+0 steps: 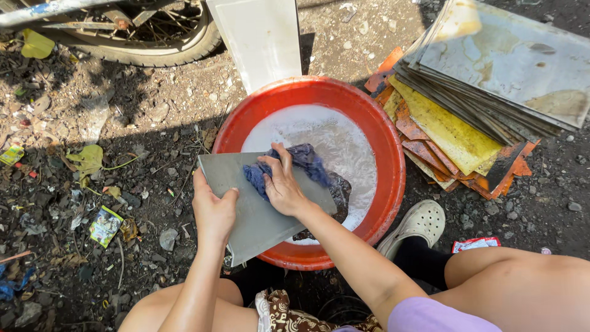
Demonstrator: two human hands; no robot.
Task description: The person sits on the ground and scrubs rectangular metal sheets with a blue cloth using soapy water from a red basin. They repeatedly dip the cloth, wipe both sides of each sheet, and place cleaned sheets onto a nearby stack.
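A flat grey rectangular panel [246,212] lies tilted over the near rim of a red plastic basin [387,154] that holds soapy white water. My left hand [213,209] grips the panel's left edge. My right hand [283,184] presses a wet blue cloth [310,161] onto the panel's upper face. Part of the cloth hangs over the panel's far edge toward the water.
A stack of dirty yellow, orange and grey panels [479,104] sits right of the basin. A white board [261,37] leans behind it, beside a bicycle wheel [153,43]. My foot in a white clog [418,224] rests near the basin. Litter and stones cover the dirt ground.
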